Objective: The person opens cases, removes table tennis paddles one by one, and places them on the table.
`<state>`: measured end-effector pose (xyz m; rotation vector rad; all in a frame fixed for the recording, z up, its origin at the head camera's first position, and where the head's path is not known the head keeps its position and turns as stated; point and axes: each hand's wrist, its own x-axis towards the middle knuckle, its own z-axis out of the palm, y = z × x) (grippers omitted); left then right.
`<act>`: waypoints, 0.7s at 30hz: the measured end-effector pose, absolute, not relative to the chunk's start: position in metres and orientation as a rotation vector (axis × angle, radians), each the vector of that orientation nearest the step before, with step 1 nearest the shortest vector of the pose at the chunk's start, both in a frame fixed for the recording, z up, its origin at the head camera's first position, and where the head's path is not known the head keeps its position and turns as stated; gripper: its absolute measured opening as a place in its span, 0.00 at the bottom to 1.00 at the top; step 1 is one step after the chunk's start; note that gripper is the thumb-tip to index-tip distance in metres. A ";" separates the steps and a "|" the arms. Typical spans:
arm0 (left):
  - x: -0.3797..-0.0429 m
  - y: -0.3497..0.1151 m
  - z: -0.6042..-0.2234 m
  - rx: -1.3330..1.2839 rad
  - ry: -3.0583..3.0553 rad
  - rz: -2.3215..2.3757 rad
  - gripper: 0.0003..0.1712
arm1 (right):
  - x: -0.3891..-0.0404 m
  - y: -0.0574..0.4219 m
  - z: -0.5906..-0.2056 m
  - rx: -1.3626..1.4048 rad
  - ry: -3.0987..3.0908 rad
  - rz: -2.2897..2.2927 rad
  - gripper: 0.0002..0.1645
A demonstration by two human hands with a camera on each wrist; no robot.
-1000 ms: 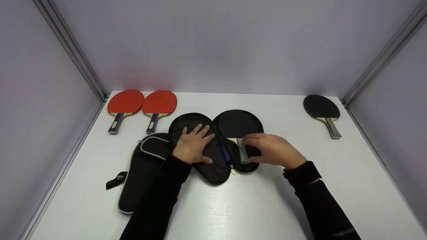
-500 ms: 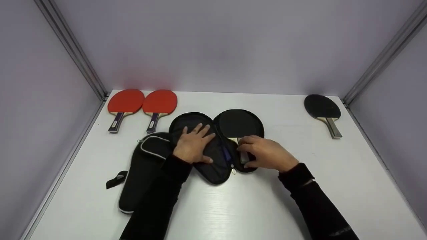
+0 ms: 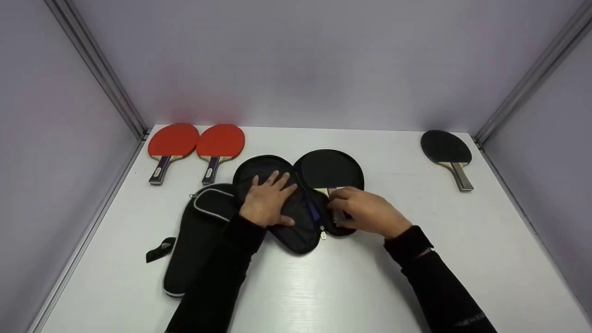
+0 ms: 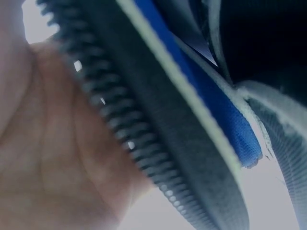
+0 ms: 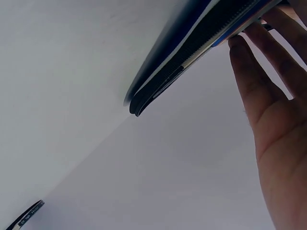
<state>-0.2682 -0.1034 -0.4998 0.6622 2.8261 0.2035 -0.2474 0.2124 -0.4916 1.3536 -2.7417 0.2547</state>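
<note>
A black zip paddle case [image 3: 286,236] lies spread open at mid-table. My left hand [image 3: 266,203] rests flat on its left half, fingers spread. In the right half sits a black table tennis paddle [image 3: 329,169], rubber side up. Its pale handle is partly covered by my right hand [image 3: 365,210], whose fingers and thumb grip it. The left wrist view has the case's zip teeth [image 4: 129,124] close up beside the palm. From the right wrist, fingers [image 5: 249,79] reach to the underside of the case edge [image 5: 163,81].
A second black case [image 3: 196,249], zipped, lies to the left, partly under my left sleeve, its strap [image 3: 161,249] sticking out. Two red paddles [image 3: 173,140] lie at the back left. Another black paddle [image 3: 446,147] lies at the back right. Walls enclose the white table [image 3: 296,296].
My right hand has moved left and closed over the paddle's handle. Paddle and right case half have shifted very slightly away from me. The left hand has stayed in place.
</note>
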 end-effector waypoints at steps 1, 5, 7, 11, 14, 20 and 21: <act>-0.268 -0.103 -0.500 0.659 2.823 0.200 0.64 | -0.247 0.212 -0.491 1.358 -2.728 0.249 0.26; -0.269 -0.103 -0.502 0.657 2.830 0.186 0.65 | -0.247 0.213 -0.490 1.365 -2.688 0.262 0.26; -0.269 -0.103 -0.503 0.657 2.833 0.180 0.65 | -0.247 0.214 -0.487 1.361 -2.676 0.272 0.26; -0.268 -0.102 -0.501 0.650 2.823 0.171 0.65 | -0.246 0.216 -0.481 1.356 -2.645 0.261 0.27; -0.268 -0.102 -0.498 0.642 2.813 0.172 0.65 | -0.246 0.217 -0.478 1.352 -2.601 0.239 0.27; -0.269 -0.101 -0.497 0.634 2.802 0.170 0.65 | -0.247 0.218 -0.474 1.330 -2.434 0.182 0.25; -0.269 -0.101 -0.497 0.631 2.800 0.172 0.65 | -0.247 0.217 -0.474 1.320 -2.407 0.168 0.25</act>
